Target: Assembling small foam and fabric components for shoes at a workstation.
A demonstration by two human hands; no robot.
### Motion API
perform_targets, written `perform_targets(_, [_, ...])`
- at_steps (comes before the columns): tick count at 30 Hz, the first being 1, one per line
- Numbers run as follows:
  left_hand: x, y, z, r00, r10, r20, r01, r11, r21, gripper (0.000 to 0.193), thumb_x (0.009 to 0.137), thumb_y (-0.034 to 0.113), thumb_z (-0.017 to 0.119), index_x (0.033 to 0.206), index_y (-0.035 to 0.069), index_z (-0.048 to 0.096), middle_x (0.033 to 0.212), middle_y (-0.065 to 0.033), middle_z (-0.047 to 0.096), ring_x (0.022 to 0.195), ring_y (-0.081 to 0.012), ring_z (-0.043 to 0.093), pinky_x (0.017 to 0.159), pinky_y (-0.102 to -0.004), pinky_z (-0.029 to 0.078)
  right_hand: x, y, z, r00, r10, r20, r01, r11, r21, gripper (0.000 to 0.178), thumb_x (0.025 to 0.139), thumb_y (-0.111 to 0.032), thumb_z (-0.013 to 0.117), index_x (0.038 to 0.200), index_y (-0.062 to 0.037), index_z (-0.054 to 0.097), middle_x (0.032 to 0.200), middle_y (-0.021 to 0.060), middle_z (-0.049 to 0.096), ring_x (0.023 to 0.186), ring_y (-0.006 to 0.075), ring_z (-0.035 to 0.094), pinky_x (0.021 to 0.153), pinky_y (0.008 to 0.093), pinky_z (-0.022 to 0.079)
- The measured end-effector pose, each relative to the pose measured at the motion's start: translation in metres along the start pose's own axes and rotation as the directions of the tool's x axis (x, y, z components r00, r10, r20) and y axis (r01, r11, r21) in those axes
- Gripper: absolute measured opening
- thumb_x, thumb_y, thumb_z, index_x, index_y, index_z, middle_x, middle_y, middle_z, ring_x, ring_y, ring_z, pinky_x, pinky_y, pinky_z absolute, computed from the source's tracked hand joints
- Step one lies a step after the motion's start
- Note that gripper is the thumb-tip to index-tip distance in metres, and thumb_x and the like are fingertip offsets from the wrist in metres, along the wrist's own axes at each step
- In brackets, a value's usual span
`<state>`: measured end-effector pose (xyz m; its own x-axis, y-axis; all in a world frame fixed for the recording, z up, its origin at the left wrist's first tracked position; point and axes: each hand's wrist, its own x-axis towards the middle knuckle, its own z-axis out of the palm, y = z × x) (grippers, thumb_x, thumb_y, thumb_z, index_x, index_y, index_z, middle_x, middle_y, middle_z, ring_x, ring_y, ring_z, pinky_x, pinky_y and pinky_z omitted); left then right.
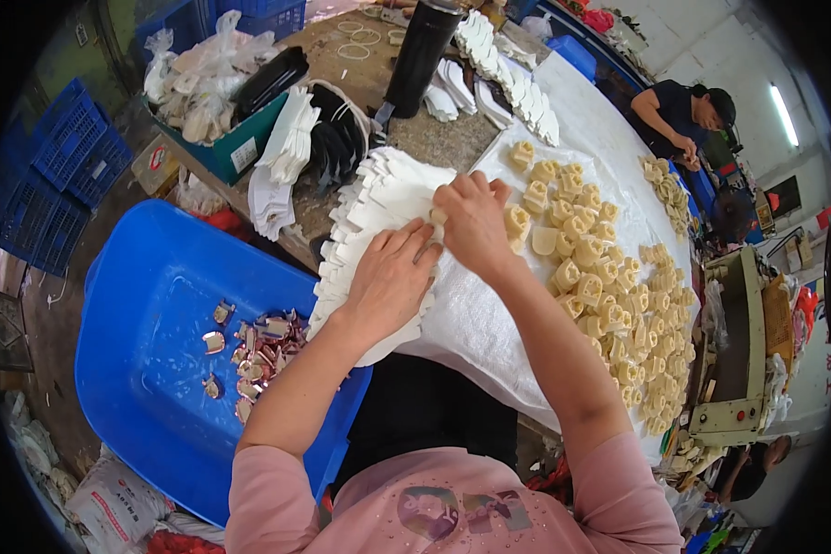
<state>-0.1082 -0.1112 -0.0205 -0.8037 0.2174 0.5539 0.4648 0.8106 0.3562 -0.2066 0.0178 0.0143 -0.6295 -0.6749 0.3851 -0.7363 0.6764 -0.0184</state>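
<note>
A fanned stack of white, flat, soft-looking pieces (360, 217) lies in front of me at the table's edge. My left hand (388, 277) rests on it, palm down, fingers stretched toward the right hand. Close beside those fingertips, my right hand (474, 222) is closed in a pinch on a small cream-coloured piece (438, 218); its fingers hide part of it. To the right, many similar cream-coloured moulded pieces (589, 249) are spread over a white plastic sheet (489, 323).
A blue tub (148, 314) holding shiny pinkish curved pieces (263, 355) stands at my left. Beyond are a green box (203, 152) with plastic bags, a black cylinder (422, 60) and more white pieces (508, 78). Another person (679, 115) works at the far right.
</note>
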Motion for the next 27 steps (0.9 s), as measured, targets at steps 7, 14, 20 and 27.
perform_targets(7, [0.002,0.007,-0.002,0.995,-0.015,0.099,0.013,1.0,0.019,0.039,0.07,0.007,0.064,0.108,0.001,0.058,0.12,-0.017,0.053,0.118,-0.0296,0.046,0.096,-0.0412,0.035,-0.005,0.003,0.003,0.999,0.033,-0.013,-0.029,0.967,0.252,0.027,0.06,-0.004,0.064,0.086,-0.0085,0.056,0.09,0.0117,0.05,0.094,0.0307,0.047,0.076,0.0411,0.036])
perform_targets(14, [0.006,0.019,-0.01,0.99,0.006,0.139,-0.013,0.999,0.051,0.046,0.068,0.002,0.064,0.113,-0.001,0.054,0.121,-0.0159,0.052,0.118,-0.0323,0.044,0.097,-0.0427,0.033,-0.004,-0.004,-0.004,0.989,0.128,0.08,-0.144,0.958,0.249,0.029,0.062,-0.007,0.066,0.09,-0.0077,0.057,0.089,0.0124,0.054,0.086,0.0321,0.056,0.08,0.0442,0.039])
perform_targets(20, [0.007,0.019,-0.006,0.987,-0.018,0.157,0.005,0.997,0.082,0.046,0.07,0.002,0.063,0.115,0.0,0.053,0.122,-0.0155,0.051,0.121,-0.0314,0.041,0.099,-0.0425,0.031,0.002,0.001,0.008,0.973,0.198,0.121,-0.224,0.934,0.278,0.023,0.067,-0.011,0.065,0.089,-0.0088,0.058,0.089,0.0124,0.06,0.089,0.0299,0.058,0.085,0.0431,0.036])
perform_targets(27, [0.012,0.026,-0.004,0.976,-0.057,0.209,0.024,0.987,0.157,0.046,0.073,0.011,0.064,0.116,0.0,0.053,0.122,-0.0142,0.05,0.12,-0.031,0.039,0.097,-0.0459,0.027,0.005,-0.007,-0.003,0.985,0.173,0.003,-0.173,0.982,0.079,0.023,0.065,-0.009,0.063,0.088,-0.0102,0.06,0.081,0.0086,0.06,0.092,0.0251,0.053,0.082,0.039,0.034])
